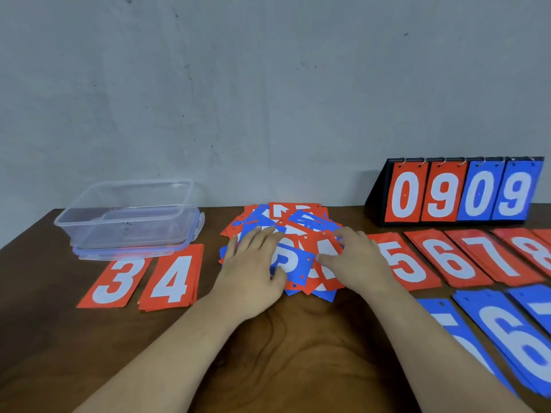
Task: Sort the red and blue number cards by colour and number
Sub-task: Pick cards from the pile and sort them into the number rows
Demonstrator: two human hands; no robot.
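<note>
A mixed heap of red and blue number cards [293, 222] lies at the table's centre. My left hand [253, 263] rests flat on the heap's left side, its thumb against a blue card [290, 262]. My right hand [356, 257] pinches a red card [326, 248] on the heap's right side. Sorted red cards lie in a row: 3 [116, 281] and 4 [173, 278] on the left, 5 [408, 263], 6 [447, 257], 7 [492, 251] and 8 [533, 248] on the right. Blue piles 5 [453, 323] and 6 [507, 332] lie nearer me.
A clear plastic box [128, 216] stands on its lid at the back left. A black flip scoreboard [459, 192] reading 09 09 stands at the back right against the grey wall. Bare brown table top [298, 338] shows in front of the heap.
</note>
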